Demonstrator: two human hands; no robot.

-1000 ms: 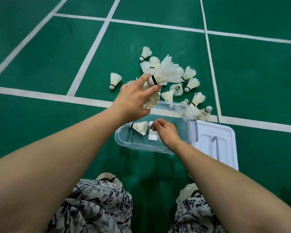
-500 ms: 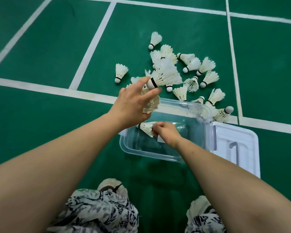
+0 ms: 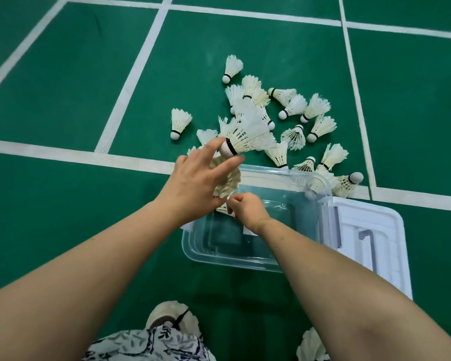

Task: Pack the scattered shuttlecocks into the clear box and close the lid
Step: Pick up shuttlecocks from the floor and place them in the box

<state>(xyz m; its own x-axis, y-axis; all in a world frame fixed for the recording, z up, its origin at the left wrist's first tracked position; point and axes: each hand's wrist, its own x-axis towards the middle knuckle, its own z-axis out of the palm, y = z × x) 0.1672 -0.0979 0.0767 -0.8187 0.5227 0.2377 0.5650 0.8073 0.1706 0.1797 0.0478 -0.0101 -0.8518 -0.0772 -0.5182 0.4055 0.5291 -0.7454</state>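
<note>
My left hand [image 3: 195, 183] hovers over the clear box's far left corner and holds white shuttlecocks: one [image 3: 248, 134] pinched by its cork between the fingertips, and another [image 3: 228, 182] under the fingers. My right hand [image 3: 248, 208] is inside the clear box [image 3: 245, 261], pinching a shuttlecock [image 3: 223, 209] at the box's left wall; most of it is hidden. Several more shuttlecocks [image 3: 294, 106] lie scattered on the green floor beyond the box. The white lid [image 3: 370, 241] lies flat to the right of the box.
White court lines [image 3: 130, 82] cross the green floor. One shuttlecock [image 3: 179, 122] lies apart to the left of the pile. My patterned trousers and shoes [image 3: 167, 316] show at the bottom edge, just before the box.
My right hand has shifted left inside the box with its shuttlecock, closer under my left hand. My left hand keeps its shuttlecocks above the box corner. The view has tilted closer.
</note>
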